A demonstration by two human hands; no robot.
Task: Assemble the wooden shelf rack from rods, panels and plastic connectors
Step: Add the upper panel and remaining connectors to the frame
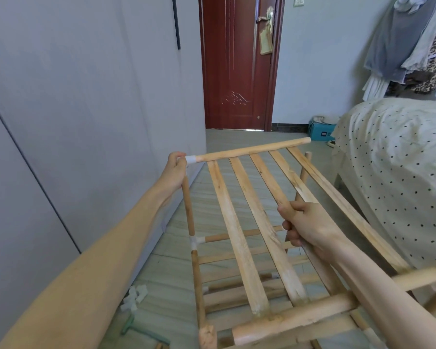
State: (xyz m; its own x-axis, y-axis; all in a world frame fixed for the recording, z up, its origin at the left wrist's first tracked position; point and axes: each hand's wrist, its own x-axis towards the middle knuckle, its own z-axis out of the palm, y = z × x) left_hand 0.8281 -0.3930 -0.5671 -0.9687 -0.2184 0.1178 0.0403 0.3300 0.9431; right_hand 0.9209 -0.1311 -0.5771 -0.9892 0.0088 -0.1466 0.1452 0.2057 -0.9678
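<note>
A slatted wooden panel (237, 222) lies across the top of the half-built rack. My left hand (174, 170) grips the white plastic connector (191, 159) at the far left corner, where the panel's far rod (252, 148) meets the upright left rod (188, 207). My right hand (305, 222) holds one of the panel's slats near its middle. A second white connector (195, 241) joins the left upright to a lower cross rod. The far right upright (305, 170) stands free beside the panel's far right end. The near rod (312, 313) runs under my right forearm.
Loose white connectors (134, 297) and a green tool (141, 331) lie on the floor at lower left. A grey wardrobe (73, 122) runs along the left, a bed with a dotted cover (393, 159) along the right. A red door (237, 66) stands ahead.
</note>
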